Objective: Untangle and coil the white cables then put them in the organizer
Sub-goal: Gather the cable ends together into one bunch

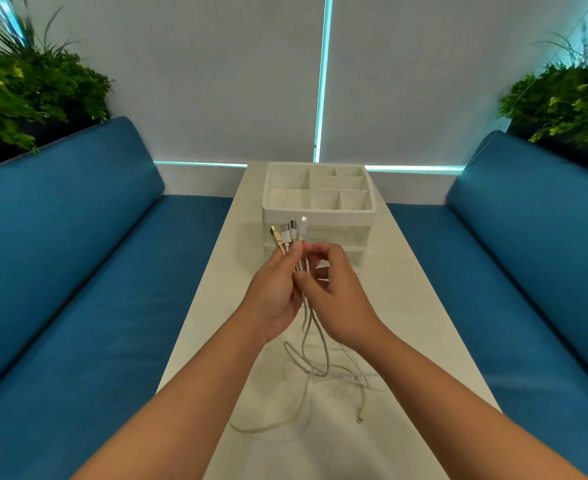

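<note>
My left hand [274, 292] grips a bunch of white cables [315, 355] just below their plugs, and several connector ends [287, 233] fan upward above my fingers. Close beside it on the right, my right hand [337, 289] pinches one of the cable strands with thumb and fingertips. Below both hands the cables hang down and lie in loose tangled loops on the white table [424, 306], one plug end [359, 418] lying near the right. The white organizer [320, 213], with several open top compartments and clear drawers, stands just beyond my hands.
The narrow table runs between two blue sofas, one on the left [78, 271] and one on the right [527, 271]. Green plants [33, 84] sit behind each sofa back. A pale blind covers the window behind the organizer.
</note>
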`<move>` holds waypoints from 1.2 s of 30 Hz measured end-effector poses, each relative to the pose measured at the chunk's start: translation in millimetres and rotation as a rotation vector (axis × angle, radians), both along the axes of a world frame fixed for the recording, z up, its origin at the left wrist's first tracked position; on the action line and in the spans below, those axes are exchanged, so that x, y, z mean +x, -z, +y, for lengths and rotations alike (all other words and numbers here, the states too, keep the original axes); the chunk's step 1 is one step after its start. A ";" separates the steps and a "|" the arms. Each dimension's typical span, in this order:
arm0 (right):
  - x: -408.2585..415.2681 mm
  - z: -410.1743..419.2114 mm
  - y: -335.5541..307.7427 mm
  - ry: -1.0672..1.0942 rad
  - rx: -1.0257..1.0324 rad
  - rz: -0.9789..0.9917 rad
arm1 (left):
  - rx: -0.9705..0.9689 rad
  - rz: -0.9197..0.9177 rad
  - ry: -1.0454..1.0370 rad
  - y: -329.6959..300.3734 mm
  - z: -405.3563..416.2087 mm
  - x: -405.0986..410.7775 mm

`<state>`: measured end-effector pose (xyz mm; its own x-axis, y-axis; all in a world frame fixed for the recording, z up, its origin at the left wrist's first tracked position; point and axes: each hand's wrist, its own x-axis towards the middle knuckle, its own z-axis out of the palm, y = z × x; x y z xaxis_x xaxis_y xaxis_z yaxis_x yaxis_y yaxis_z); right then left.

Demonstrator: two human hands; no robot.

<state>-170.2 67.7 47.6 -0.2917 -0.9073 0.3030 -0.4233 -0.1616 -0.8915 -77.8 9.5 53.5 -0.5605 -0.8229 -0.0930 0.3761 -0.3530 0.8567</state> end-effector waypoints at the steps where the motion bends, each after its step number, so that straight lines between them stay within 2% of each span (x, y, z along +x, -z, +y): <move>1: 0.7 -0.8 0.6 -0.033 0.008 0.042 | 0.007 0.025 0.008 -1.2 -0.6 1.9; 5: 0.8 -0.4 5.6 -0.095 0.011 0.281 | 0.028 0.054 0.041 -1.6 -6.2 11.5; 11: -3.6 2.5 11.4 -0.056 0.056 0.414 | -0.007 -0.003 0.096 0.9 -4.8 17.8; 20: -33.4 4.8 0.4 -0.048 0.314 0.500 | -0.067 -0.133 0.129 -2.2 -8.1 15.7; 24: -42.7 2.8 0.9 -0.012 0.377 0.504 | -0.196 -0.395 0.129 -7.6 -13.2 13.4; 28: -48.1 2.4 7.2 -0.007 0.414 0.342 | -0.206 -0.530 0.115 -7.3 -17.6 13.3; 32: -51.5 2.3 11.3 -0.112 0.485 0.206 | -0.327 -0.537 -0.013 -3.2 -15.3 6.0; 34: -51.6 -0.1 15.3 -0.139 0.480 0.310 | -0.376 -0.519 -0.071 -2.0 -15.4 2.1; 36: -49.1 -1.1 15.7 -0.165 0.460 0.412 | -0.318 -0.335 -0.078 -6.0 -14.0 -0.7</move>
<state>-219.3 66.7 31.9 -0.0797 -0.9943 -0.0709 -0.7481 0.1067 -0.6549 -78.4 -4.5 59.5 -0.4780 -0.8783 0.0053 0.0756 -0.0351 0.9965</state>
